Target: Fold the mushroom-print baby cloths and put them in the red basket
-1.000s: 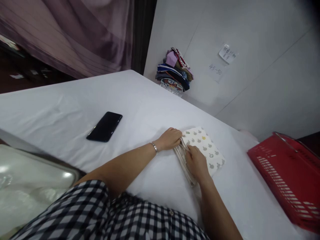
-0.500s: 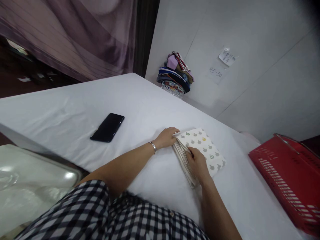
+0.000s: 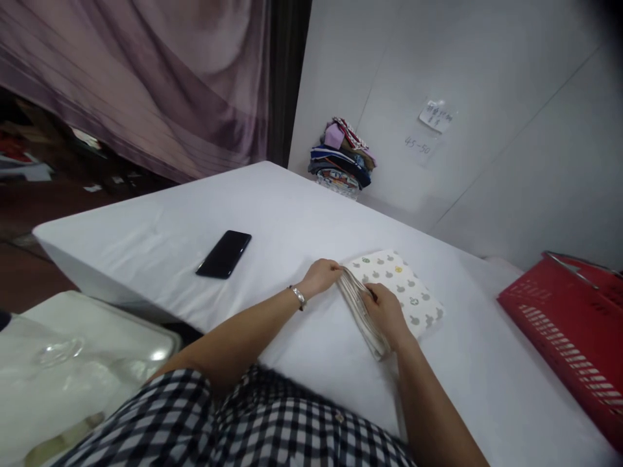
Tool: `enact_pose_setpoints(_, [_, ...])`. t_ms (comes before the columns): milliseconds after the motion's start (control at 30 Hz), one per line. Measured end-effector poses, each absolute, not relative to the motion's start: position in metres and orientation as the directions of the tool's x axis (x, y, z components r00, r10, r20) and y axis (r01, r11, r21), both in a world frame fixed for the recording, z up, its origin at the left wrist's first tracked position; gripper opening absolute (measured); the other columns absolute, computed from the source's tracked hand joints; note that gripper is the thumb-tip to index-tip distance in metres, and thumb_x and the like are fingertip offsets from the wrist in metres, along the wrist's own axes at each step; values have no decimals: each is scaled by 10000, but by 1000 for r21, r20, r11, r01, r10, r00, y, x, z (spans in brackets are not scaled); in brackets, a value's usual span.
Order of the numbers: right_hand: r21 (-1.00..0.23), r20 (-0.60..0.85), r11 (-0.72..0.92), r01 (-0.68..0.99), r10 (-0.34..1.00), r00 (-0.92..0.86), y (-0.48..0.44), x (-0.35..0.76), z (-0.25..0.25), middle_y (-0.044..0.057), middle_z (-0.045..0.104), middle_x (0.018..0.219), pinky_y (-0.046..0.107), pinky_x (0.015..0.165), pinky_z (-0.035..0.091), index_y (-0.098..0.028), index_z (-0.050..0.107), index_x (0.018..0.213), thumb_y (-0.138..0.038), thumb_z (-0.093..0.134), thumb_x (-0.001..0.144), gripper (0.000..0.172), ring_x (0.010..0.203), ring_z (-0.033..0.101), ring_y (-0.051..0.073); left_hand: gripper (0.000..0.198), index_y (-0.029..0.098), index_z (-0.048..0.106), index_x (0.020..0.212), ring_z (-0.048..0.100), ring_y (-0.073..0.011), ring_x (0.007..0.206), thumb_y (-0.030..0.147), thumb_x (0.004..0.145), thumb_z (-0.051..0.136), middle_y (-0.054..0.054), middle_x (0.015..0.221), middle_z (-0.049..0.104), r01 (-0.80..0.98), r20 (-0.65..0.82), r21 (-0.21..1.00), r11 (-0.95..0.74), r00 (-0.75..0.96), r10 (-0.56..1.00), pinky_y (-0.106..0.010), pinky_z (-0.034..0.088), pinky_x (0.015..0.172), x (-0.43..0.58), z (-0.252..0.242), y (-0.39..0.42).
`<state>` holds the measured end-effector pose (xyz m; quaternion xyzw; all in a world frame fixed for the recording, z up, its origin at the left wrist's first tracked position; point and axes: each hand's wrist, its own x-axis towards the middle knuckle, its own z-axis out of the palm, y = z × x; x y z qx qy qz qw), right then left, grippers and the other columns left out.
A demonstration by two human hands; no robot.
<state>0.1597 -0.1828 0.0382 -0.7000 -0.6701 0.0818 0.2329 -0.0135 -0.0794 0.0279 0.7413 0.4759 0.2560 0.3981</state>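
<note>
Folded patterned cloth (image 3: 399, 288) flat on the white surface (image 3: 292, 220), long axis running near-left to far-right. Left hand (image 3: 322, 275) pinching its near corner, right hand (image 3: 384, 311) clamped on the layered edge. Phone (image 3: 224, 254) well left.

looks like a garment workroom or shop back room to me: white-sheeted table (image 3: 292, 214), stack of folded clothes (image 3: 342, 157) by the wall, red basket (image 3: 569, 331), handwritten notes (image 3: 435, 117) taped up.
</note>
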Motion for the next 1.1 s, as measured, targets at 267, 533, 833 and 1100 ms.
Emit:
enact_pose_setpoints(267, [-552, 236, 36, 833, 965, 114, -185, 164, 35, 53, 673, 924, 311, 779, 444, -193, 651, 986, -312, 461, 824, 276, 850, 600, 190, 220, 261, 625, 1003, 622, -167, 811, 261, 831, 487, 15, 867, 687, 655, 231, 644, -396, 327, 916, -265, 435, 688, 3, 20, -98])
enact_pose_setpoints(533, [-564, 236, 40, 824, 965, 114, -185, 165, 31, 56, 668, 927, 338, 797, 446, -201, 649, 980, -311, 458, 816, 274, 859, 596, 204, 191, 242, 551, 1032, 618, -164, 847, 285, 856, 489, -3, 914, 654, 712, 287, 534, -456, 355, 890, -267, 429, 689, 5, 15, -96])
enact_pose_setpoints(833, [-545, 226, 29, 838, 967, 114, -185, 163, 30, 50, 658, 927, 335, 793, 442, -201, 643, 996, -318, 454, 829, 278, 852, 585, 200, 201, 249, 540, 1057, 608, -171, 921, 282, 876, 459, -9, 1038, 646, 713, 276, 494, -497, 414, 867, -280, 436, 730, 6, 10, -92])
enact_pose_setpoints(1100, [-479, 258, 32, 877, 960, 106, -184, 163, 29, 37, 670, 894, 303, 752, 458, -208, 654, 990, -313, 470, 815, 274, 813, 604, 176, 183, 230, 530, 1030, 601, -171, 935, 260, 852, 501, -19, 1049, 636, 715, 265, 488, -500, 425, 866, -271, 432, 712, 10, 9, -87])
